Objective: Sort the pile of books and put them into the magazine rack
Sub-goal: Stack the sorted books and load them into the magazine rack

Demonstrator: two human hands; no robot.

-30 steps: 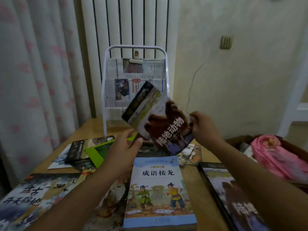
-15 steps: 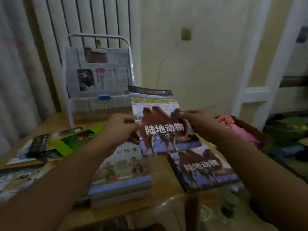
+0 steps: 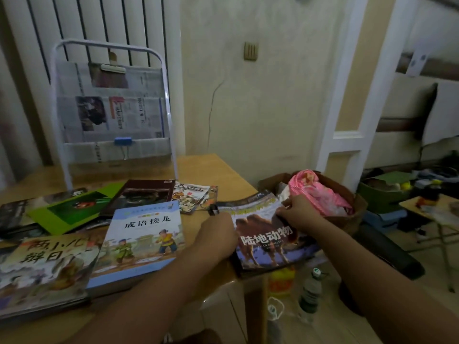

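Gripping camel book (image 3: 265, 242), left hand (image 3: 218, 232), right hand (image 3: 298, 212), fingers curled

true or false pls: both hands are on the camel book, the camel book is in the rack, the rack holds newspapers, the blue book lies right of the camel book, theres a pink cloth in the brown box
1. Both the left hand and the right hand are on the camel book. True.
2. The camel book is in the magazine rack. False: it lies at the table's right edge.
3. The rack holds newspapers. True.
4. The blue book lies right of the camel book. False: it lies to its left.
5. A pink cloth sits in the brown box. True.
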